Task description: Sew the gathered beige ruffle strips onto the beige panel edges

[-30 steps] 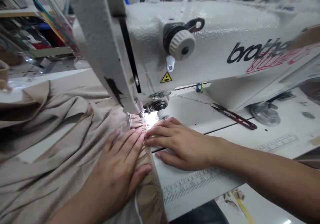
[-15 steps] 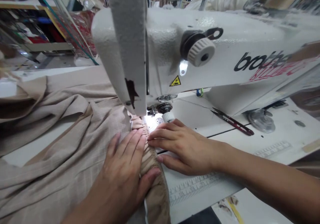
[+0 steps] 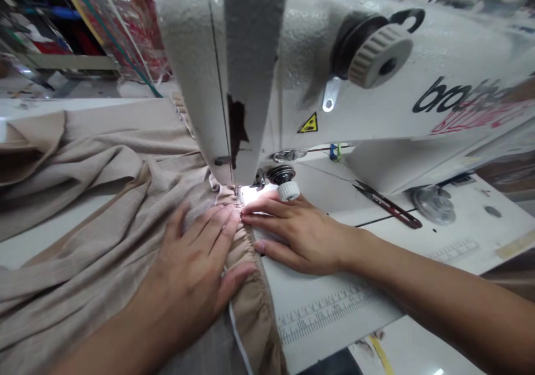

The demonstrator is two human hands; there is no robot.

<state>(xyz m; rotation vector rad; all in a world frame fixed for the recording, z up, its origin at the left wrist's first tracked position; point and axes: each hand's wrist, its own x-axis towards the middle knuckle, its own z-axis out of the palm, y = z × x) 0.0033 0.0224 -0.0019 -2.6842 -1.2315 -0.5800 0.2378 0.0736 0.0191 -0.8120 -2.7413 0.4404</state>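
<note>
My left hand point(image 3: 193, 269) lies flat on beige fabric point(image 3: 96, 208), fingers stretched toward the needle, thumb pressing the gathered edge point(image 3: 246, 263). My right hand point(image 3: 292, 230) rests flat on the machine bed beside that edge, its fingertips touching the gathers just before the presser foot point(image 3: 236, 191). The white sewing machine point(image 3: 334, 74) stands over both hands. The needle itself is hidden behind the machine head.
Thread snips point(image 3: 388, 205) lie on the white table point(image 3: 418, 252) right of the hands. A printed ruler point(image 3: 330, 302) runs along the table front. A metal disc point(image 3: 434, 205) sits farther right. Cluttered shelves point(image 3: 62, 29) stand at the back left.
The view has moved closer and the machine head looms larger. Both hands stay flat at the gathered edge, which has fed slightly toward the presser foot.
</note>
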